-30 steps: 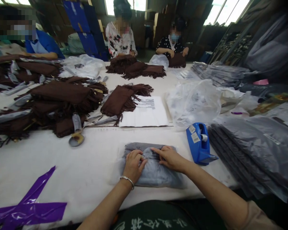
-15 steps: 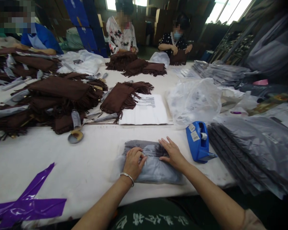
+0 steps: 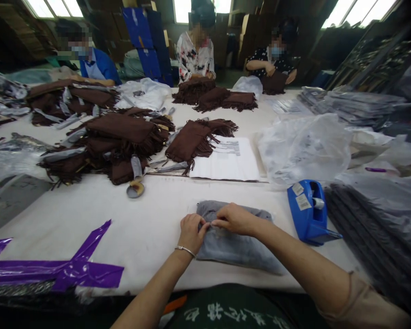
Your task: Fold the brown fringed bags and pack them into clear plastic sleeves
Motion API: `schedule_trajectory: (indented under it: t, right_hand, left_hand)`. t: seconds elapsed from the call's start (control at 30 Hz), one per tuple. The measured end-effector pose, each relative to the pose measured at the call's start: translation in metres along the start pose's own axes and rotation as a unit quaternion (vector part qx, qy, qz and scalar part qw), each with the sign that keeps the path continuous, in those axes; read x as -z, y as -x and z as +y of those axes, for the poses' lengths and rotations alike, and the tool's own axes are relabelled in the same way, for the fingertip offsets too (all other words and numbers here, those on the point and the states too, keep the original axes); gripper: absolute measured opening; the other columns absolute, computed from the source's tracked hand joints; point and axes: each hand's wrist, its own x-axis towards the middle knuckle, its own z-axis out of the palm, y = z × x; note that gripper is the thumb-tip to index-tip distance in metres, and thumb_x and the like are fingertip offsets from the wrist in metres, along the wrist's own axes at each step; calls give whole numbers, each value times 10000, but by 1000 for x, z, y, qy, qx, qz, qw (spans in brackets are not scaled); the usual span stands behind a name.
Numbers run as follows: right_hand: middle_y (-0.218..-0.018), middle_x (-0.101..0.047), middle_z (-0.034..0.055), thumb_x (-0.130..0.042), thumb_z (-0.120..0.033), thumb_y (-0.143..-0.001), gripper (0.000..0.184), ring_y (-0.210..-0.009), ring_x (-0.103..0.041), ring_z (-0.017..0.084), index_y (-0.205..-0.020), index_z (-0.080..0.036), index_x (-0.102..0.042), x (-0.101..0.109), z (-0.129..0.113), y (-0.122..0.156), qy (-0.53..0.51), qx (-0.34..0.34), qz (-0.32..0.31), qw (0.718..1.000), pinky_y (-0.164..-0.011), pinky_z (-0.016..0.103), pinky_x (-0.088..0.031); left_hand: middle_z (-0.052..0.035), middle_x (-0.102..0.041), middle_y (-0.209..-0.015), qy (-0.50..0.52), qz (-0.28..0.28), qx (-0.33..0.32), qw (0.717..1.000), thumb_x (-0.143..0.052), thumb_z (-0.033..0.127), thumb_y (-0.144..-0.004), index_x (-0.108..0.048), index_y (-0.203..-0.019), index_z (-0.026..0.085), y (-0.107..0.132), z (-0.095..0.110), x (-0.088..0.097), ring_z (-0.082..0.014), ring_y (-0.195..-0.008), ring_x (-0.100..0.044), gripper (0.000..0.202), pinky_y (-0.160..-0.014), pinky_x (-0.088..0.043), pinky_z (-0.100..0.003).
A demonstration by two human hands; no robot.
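A grey plastic packet with a folded item inside lies on the white table close to me. My left hand rests on its left end with the fingers curled and pinched on the plastic. My right hand lies across the packet's top, its fingers pinched together against the left hand's fingertips on the same bag edge. A blue tape dispenser stands just right of the packet.
Brown fringed pieces are heaped at the left and middle. A white printed sheet, a crumpled clear bag and stacks of grey packets lie to the right. Purple tape strips cross the near left. Three people sit at the far side.
My right hand went from lying flat and spread on the packet to a pinch meeting my left hand. The view swung left, so everything shifted right.
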Motion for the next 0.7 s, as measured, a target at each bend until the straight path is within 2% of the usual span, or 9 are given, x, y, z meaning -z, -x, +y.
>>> schedule_trajectory:
  t: [0.1, 0.2, 0.27, 0.37, 0.43, 0.53, 0.6, 0.67, 0.7]
  right_hand:
    - [-621, -644, 29, -590, -463, -762, 281, -634, -569, 186, -644, -223, -678, -9, -9, -21, 71, 0, -45, 996, -696, 337, -411]
    - [-607, -652, 45, -685, -410, -665, 201, -664, -600, 223, -592, -224, -665, -18, -7, -36, 120, -43, -65, 990, -706, 369, -422]
    - [-597, -652, 49, -736, -455, -588, 242, -662, -611, 238, -563, -228, -653, -19, 0, -43, 142, -86, -67, 984, -673, 368, -433]
    - [-612, -658, 78, -777, -507, -512, 323, -688, -622, 269, -597, -217, -663, -8, 13, -44, 167, -147, -46, 974, -660, 379, -442]
    - [-699, -677, 132, -760, -465, -588, 312, -777, -621, 304, -703, -184, -685, 0, 18, -38, 181, -174, -10, 968, -703, 410, -439]
    - [-1008, -655, 183, -645, -398, -759, 362, -1047, -538, 327, -1027, -154, -642, -4, 12, -22, 186, -166, 51, 967, -855, 449, -394]
    - [-1238, -560, 125, -551, -412, -835, 446, -1219, -411, 284, -1230, -208, -518, -20, 6, -14, 162, -121, 74, 977, -984, 442, -311]
    - [-1383, -435, 49, -456, -422, -889, 464, -1313, -285, 239, -1327, -275, -405, -39, 8, -9, 100, -87, 92, 987, -1072, 440, -191]
    - [-1420, -385, 39, -406, -410, -913, 456, -1334, -243, 234, -1349, -281, -370, -45, 12, -7, 67, -86, 104, 989, -1089, 458, -137]
  left_hand:
    - [-25, -582, -781, -12, 17, 9, 1000, -533, 274, -850, -545, -747, 202, 3, 1, -6, -206, -819, -518, 126, -783, -379, -384]
    - [-31, -573, -780, -29, 23, 4, 999, -505, 280, -868, -538, -746, 200, 4, 1, -9, -209, -818, -512, 150, -785, -374, -389]
    - [-37, -567, -775, -40, 25, -4, 999, -494, 292, -876, -534, -739, 201, 4, 1, -10, -210, -812, -508, 170, -784, -374, -390]
    - [-42, -563, -770, -57, 25, -13, 998, -482, 314, -883, -528, -736, 200, 5, 1, -10, -212, -808, -500, 191, -788, -373, -395]
    - [-43, -565, -771, -62, 24, -13, 998, -480, 323, -884, -524, -737, 197, 7, 2, -10, -212, -812, -496, 198, -799, -370, -400]
    - [-39, -569, -771, -61, 25, -10, 998, -477, 324, -885, -528, -744, 195, 8, 6, -9, -209, -822, -501, 198, -823, -370, -403]
    - [-40, -583, -800, -59, 30, -8, 998, -473, 313, -887, -539, -759, 194, 7, 8, -9, -206, -850, -513, 186, -852, -370, -403]
    - [-48, -609, -887, -59, 42, -8, 997, -470, 293, -886, -557, -786, 197, 5, 5, -9, -209, -916, -527, 164, -903, -359, -414]
    - [-53, -618, -947, -61, 49, -13, 997, -469, 283, -884, -570, -805, 200, 5, 2, -8, -212, -957, -531, 152, -929, -352, -422]
